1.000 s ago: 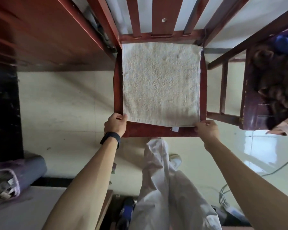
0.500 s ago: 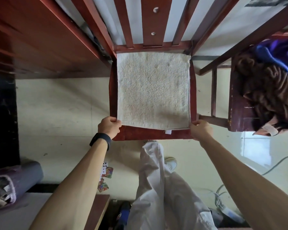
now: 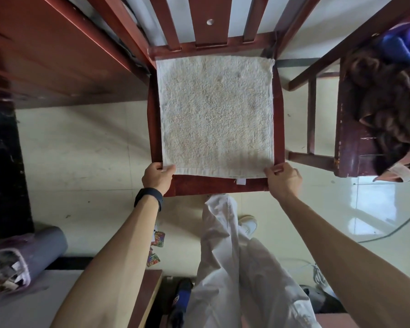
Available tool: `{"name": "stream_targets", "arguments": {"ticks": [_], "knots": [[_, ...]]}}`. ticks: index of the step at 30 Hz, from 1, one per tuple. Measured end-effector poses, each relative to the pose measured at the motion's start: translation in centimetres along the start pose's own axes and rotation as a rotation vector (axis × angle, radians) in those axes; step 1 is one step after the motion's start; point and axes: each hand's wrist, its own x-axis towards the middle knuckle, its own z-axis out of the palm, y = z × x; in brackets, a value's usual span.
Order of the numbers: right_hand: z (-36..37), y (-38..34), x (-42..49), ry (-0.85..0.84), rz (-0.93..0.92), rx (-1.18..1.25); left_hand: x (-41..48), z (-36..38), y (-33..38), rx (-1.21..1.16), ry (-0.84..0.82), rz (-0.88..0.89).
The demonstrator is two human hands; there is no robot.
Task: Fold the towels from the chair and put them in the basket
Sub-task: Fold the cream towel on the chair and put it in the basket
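Left hand (image 3: pixel 157 177) and right hand (image 3: pixel 283 179) each pinch a near corner of the towel (image 3: pixel 216 112), flat on the chair (image 3: pixel 213 185). Risk: uneven lift skews the fold.

Two arms in shot: the left forearm (image 3: pixel 118 256) and right forearm (image 3: pixel 341 245) are both bare, unsleeved as far up as the bottom edge of the view shows. Just behind the left hand (image 3: pixel 158 177) sits a black wristband (image 3: pixel 149 197), a smooth, matte, wide strap wrapped snugly round the wrist. The right hand (image 3: pixel 283 179) and its wrist are bare. Lower down are loose off-white trousers (image 3: pixel 234 268) in thin, crumpled fabric with long creases along the leg. Beside the hem shows a pale shoe (image 3: pixel 247 223) with a tan edge.
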Motion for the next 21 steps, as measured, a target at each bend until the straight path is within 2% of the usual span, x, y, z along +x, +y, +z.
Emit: {"name": "stream_targets", "arguments": {"ticks": [3,6,9,12,21], "knots": [[0.1,-0.3,0.2,0.008,0.014,0.002,-0.5,0.5,1.0,0.028,-0.009,-0.014],[0.1,-0.7,-0.4,0.013,0.051,-0.002,-0.8,0.5,1.3,-0.072,-0.006,-0.050],[0.1,-1.0,-1.1,0.022,0.072,0.035,-0.7,0.1,0.8,-0.318,-0.089,-0.114],[0.1,-1.2,-1.3,0.014,0.092,0.085,-1.0,-0.8,0.2,-0.377,-0.150,-0.096],[-2.7,-1.3,-0.8,-0.152,0.163,0.261,-2.1,-3.5,0.2,-0.610,-0.417,-0.338]]}}
